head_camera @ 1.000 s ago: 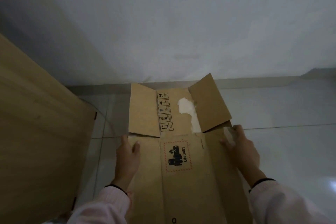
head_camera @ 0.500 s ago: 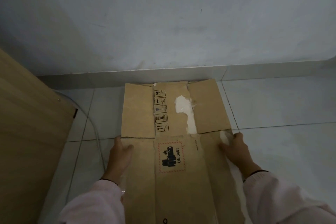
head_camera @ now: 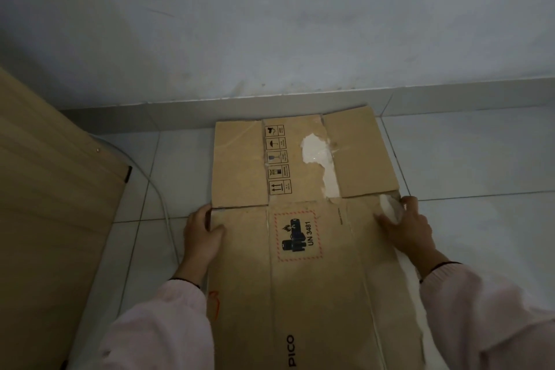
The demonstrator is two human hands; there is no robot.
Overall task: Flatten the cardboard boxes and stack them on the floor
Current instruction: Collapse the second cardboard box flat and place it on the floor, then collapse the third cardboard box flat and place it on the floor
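Observation:
A flattened brown cardboard box (head_camera: 315,285) lies on the tiled floor, its end flaps (head_camera: 240,162) spread flat toward the wall. It bears a red-bordered UN 3481 battery label (head_camera: 298,234), a column of handling symbols and a torn white patch with clear tape. My left hand (head_camera: 201,237) grips the box's left edge just below the flap fold. My right hand (head_camera: 404,227) grips the right edge at the same height, over a white torn scrap of tape.
A light wooden panel (head_camera: 51,219) stands at the left, with a white cable (head_camera: 159,198) running along the floor beside it. The wall and skirting (head_camera: 270,105) lie just beyond the flaps. Pale floor tiles (head_camera: 480,165) extend to the right.
The box has come down from a tilted hold to lie flat on the floor, and its raised right flap has dropped level. Both hands kept their grip on the edges.

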